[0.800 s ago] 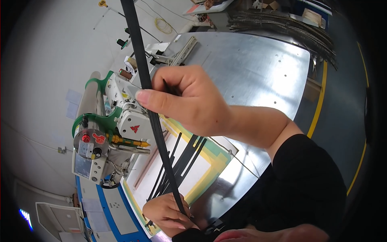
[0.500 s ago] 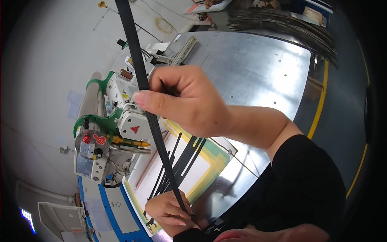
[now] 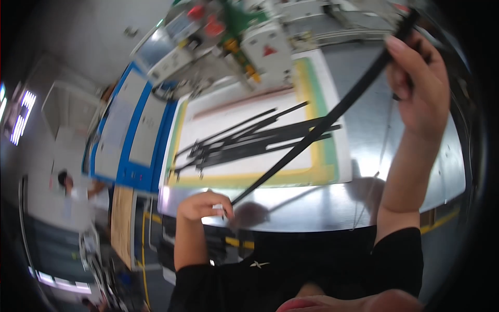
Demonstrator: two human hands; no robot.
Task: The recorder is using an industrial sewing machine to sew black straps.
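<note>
A long flat black strip (image 3: 332,115) runs slantwise between my hands, held above the worktable. My right hand (image 3: 422,86), raised at the upper right, pinches it close to its upper end between thumb and fingers. A small dark tip pokes out beneath those fingers; what it is I cannot make out. Low and left of centre, my left hand (image 3: 204,205) is closed on the strip's other end, by the table's near edge. Behind the strip, several similar black strips (image 3: 239,148) lie in a loose bundle on a white board (image 3: 218,120) edged with yellow and green tape.
A white and green sewing machine (image 3: 267,49) stands behind the board, blurred by motion. To its left is a blue-framed panel (image 3: 138,130). The shiny metal table (image 3: 416,156) stretches right. Farther left, another person (image 3: 86,192) is beside a wooden board (image 3: 123,226).
The whole view has turned, so the board sits more level. My right hand has gone from the middle to the upper right; both hands still grip the strip, which leans the other way.
</note>
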